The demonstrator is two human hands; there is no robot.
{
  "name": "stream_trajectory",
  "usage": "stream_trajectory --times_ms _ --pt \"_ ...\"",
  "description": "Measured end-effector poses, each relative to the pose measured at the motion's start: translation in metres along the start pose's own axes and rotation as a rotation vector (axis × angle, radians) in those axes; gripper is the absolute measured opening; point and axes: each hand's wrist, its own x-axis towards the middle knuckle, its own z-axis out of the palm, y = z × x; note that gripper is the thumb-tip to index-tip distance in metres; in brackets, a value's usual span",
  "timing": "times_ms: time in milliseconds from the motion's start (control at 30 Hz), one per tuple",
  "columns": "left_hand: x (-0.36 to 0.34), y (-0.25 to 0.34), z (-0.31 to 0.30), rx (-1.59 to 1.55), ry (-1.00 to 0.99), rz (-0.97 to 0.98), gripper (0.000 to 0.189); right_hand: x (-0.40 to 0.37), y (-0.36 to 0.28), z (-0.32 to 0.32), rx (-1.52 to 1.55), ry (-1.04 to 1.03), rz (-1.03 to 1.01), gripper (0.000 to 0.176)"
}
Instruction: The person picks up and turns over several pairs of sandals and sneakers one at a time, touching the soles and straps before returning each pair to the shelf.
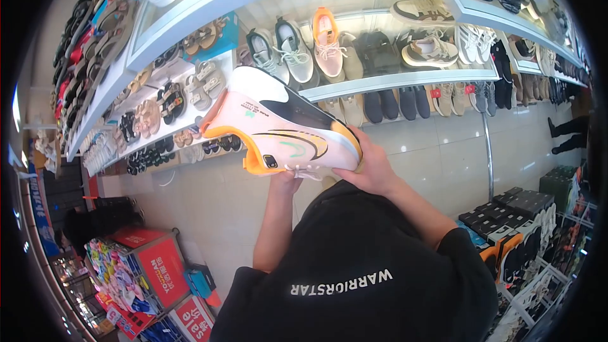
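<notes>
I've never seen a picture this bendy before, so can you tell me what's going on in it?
There's no robot here, just a person with bare hands. There is one picture, from a camera worn on their head, looking forward and down. That's why you see their black shirt from above.

The right hand grips the toe of a big pink, orange, black and white shoe. The left hand goes behind it, mostly hidden.

In front, a shelf holds more shoes, one orange and pink.
</notes>
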Motion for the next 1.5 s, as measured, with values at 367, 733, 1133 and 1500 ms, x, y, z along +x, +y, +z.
stream_trajectory --times_ms 367,733,1133,1500 --pt "0.048 -0.032 0.069 0.625 0.170 -0.119 0.056 0.039 0.040 -0.025 -0.208 0.100 0.027 0.106" --pt "0.095 -0.029 0.090 0.853 -0.110 -0.173 0.090 0.082 0.161 -0.053 0.407 0.200 0.173 0.061" --pt "0.083 -0.012 0.091 0.735 0.191 -0.312 0.047 0.266 0.315 -0.084 0.041 0.350 0.270 0.061" --pt "0.085 -0.014 0.080 0.672 0.319 -0.350 0.040 0.280 0.408 -0.074 0.035 0.233 0.254 0.062"
